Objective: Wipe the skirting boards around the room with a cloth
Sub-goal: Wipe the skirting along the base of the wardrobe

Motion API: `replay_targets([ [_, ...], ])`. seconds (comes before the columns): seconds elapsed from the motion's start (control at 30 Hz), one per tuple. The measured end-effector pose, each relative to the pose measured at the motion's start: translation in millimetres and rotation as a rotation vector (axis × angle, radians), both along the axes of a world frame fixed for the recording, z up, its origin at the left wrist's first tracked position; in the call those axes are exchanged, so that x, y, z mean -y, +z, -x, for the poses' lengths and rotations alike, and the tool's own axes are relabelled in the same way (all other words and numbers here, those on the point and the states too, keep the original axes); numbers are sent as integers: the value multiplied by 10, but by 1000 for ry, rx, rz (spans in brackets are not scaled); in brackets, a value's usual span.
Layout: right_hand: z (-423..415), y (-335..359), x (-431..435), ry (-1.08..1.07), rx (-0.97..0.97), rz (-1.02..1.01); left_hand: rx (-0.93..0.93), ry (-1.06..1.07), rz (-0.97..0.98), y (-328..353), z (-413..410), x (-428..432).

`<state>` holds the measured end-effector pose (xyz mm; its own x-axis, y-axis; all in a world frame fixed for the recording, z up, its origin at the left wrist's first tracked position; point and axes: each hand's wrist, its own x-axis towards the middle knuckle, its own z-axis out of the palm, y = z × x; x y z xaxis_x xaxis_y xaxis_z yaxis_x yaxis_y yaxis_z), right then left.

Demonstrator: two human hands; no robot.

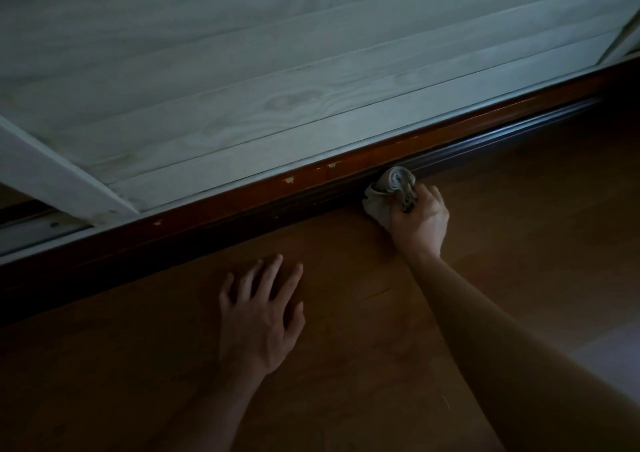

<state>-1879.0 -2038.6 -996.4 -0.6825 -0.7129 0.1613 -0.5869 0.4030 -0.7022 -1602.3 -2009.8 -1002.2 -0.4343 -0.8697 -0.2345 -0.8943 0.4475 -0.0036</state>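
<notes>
Gripping a bunched cloth against the skirting board, right hand, left hand spread on floor.

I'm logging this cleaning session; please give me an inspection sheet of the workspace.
Surface: brown wooden floor, dimly lit.
Job's things: crumpled grey cloth pressed against the dark reddish-brown wooden skirting board, which shows pale chips.
Clutter: nothing seen.
Grippers: right hand grips the cloth; left hand rests flat on the floor, fingers spread.
Cables: nothing seen.
Surroundings: pale wooden plank panelling above the skirting board.
</notes>
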Motion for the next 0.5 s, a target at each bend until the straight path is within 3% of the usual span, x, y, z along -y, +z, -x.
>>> replay_targets([
  [0.07, -1, 23, -16, -17, 8, 13, -2, 2, 0, 6, 5, 5],
  [0.23, -301, 104, -34, 189, 38, 64, -3, 8, -7, 41, 21, 7],
  [0.5, 473, 100, -6, -108, 41, -42, -38, 17, -33, -26, 7, 12],
])
